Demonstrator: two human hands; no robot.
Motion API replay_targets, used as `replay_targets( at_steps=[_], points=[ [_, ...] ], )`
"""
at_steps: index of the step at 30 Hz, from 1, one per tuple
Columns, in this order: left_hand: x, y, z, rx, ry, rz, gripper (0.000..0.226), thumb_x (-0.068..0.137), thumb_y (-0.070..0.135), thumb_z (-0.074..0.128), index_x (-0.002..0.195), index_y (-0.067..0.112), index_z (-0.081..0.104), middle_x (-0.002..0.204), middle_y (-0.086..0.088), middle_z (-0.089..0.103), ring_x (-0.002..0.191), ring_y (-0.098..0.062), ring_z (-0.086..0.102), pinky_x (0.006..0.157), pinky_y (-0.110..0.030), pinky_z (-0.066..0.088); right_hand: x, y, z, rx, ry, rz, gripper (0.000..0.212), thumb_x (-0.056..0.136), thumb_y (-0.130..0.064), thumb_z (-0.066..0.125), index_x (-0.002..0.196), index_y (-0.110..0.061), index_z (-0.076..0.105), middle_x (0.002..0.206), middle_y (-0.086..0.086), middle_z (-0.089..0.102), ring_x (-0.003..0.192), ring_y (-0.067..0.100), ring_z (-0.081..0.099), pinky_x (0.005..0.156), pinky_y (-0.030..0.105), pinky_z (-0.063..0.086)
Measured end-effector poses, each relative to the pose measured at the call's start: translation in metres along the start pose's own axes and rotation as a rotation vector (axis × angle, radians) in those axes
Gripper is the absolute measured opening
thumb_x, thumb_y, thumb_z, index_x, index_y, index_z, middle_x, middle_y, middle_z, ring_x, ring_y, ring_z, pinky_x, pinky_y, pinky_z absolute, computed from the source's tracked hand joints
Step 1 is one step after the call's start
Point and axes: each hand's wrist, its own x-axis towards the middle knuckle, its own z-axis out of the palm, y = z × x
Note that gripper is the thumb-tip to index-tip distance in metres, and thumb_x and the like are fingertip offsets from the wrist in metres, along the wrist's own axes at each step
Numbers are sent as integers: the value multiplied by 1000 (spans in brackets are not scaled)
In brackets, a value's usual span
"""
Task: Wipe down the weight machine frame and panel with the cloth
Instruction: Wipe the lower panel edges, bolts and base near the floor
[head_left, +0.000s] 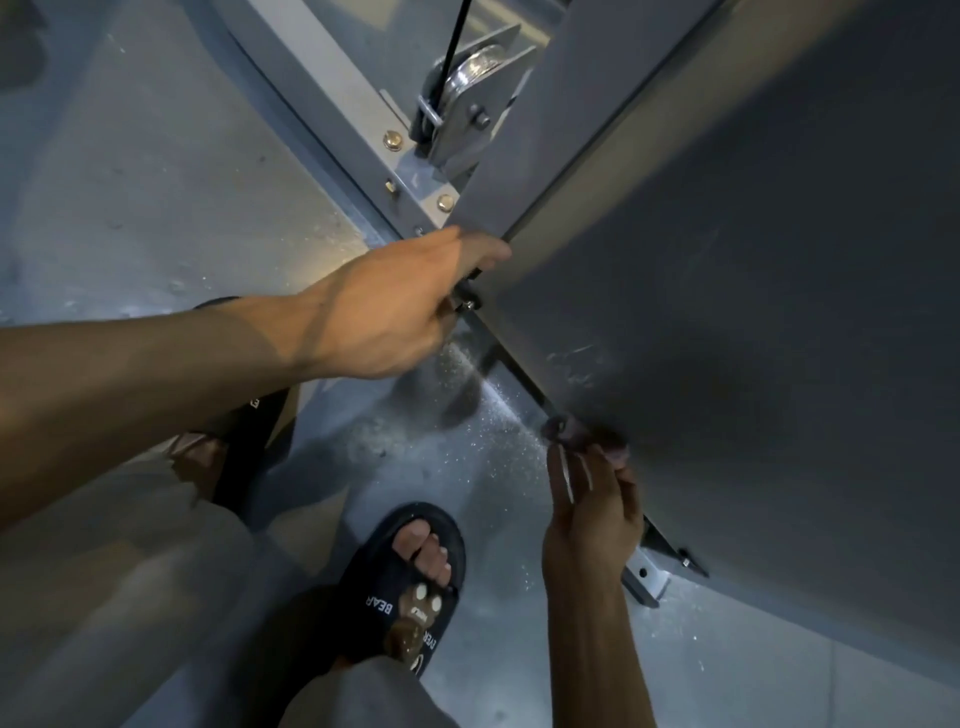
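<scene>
The weight machine's grey panel (727, 260) fills the right side and runs down to the floor. My left hand (395, 312) grips its lower left corner, thumb on the front face and fingers hidden behind the edge near a small bolt. My right hand (592, 514) reaches up to the panel's bottom edge further right and pinches it, thumb tip on the front and fingertips behind. Blurred pale streaks cross its fingers. The grey frame bar (353, 119) runs diagonally from the top towards the corner. No cloth is in view.
A chrome pulley (478, 73) with a black cable sits in a bracket on the frame. Brass bolts (393, 140) stud the base bar. A floor bracket (644, 577) sticks out under the panel. White specks dust the grey floor (483, 431). My sandalled feet (415, 582) stand close by.
</scene>
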Motion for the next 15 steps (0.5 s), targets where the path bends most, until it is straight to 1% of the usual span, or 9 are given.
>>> replay_targets(
  at_steps=[2,4,5,6,9,10,12,14,15],
  points=[
    [-1,-2,-3,-8,24,-8,66,96,0,56,155,20,35,152,-2,48,136,-15,49,106,-21,34,2,4,9,73,5,69,14,96,6,59,97,-6,67,101,12,74,107,30,69,89,40,61],
    [0,-5,-6,-16,64,-6,62,96,-1,53,154,17,37,153,-1,48,138,-13,47,107,-18,31,6,9,18,115,-52,114,14,95,6,61,106,-1,66,115,20,71,118,34,66,97,42,58],
    [0,-7,-8,-19,78,-8,61,96,-2,51,153,17,38,154,0,48,138,-11,46,107,-15,30,7,12,24,120,-85,126,19,95,5,61,113,0,65,122,23,69,121,34,66,98,42,58],
    [0,-9,-8,-22,85,-13,61,96,-2,50,153,17,38,154,1,47,138,-9,45,105,-10,29,7,14,32,114,-111,141,21,95,4,62,115,1,65,123,22,69,117,32,68,96,40,59],
    [1,-14,-9,-29,97,-34,62,96,0,50,154,19,39,154,4,47,135,-6,46,93,6,23,4,22,67,104,-124,206,11,94,4,63,96,-7,66,99,12,72,92,21,72,78,31,62],
    [1,-16,-9,-24,100,-41,62,96,0,50,153,19,40,153,4,48,134,-6,46,90,8,23,2,25,81,116,-130,221,12,95,5,62,96,-7,63,98,12,70,92,22,72,76,30,63],
    [-1,-20,-8,-16,99,-53,63,94,-1,51,152,20,41,151,3,50,132,-7,49,89,7,24,0,32,105,127,-143,266,12,95,7,61,104,-1,60,109,18,70,105,28,71,87,35,62],
    [-3,-23,-7,-19,89,-65,63,94,-2,51,151,22,42,150,3,51,130,-9,52,92,0,29,0,39,127,145,-174,344,18,95,7,61,112,4,59,115,23,69,107,30,71,98,38,58],
    [-4,-24,-7,-23,87,-71,62,94,-2,51,151,22,42,150,3,51,129,-11,53,93,-7,33,-1,41,136,170,-192,372,20,95,7,61,115,3,59,116,24,69,106,30,71,97,36,58]
  ],
)
